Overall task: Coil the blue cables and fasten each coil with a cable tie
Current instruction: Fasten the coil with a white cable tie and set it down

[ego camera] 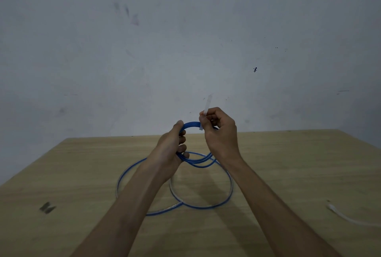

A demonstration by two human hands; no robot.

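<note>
Both hands work above the table (288, 164). Nearest, loose blue cable loops (206, 207) lie flat under the forearms, not yet gathered, with a spare tie (346, 218) to the right. Beyond, the left hand (173, 147) grips the blue coil (190, 124). The right hand (220, 133) pinches a cable tie (206, 108) wrapped round the coil's top, apparently not yet cinched.

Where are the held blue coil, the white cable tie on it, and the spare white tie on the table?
blue coil (190, 124): head view, on its raised top arc.
white cable tie (207, 105): head view, on its upright free tail.
spare white tie (332, 208): head view, on its left end.
</note>
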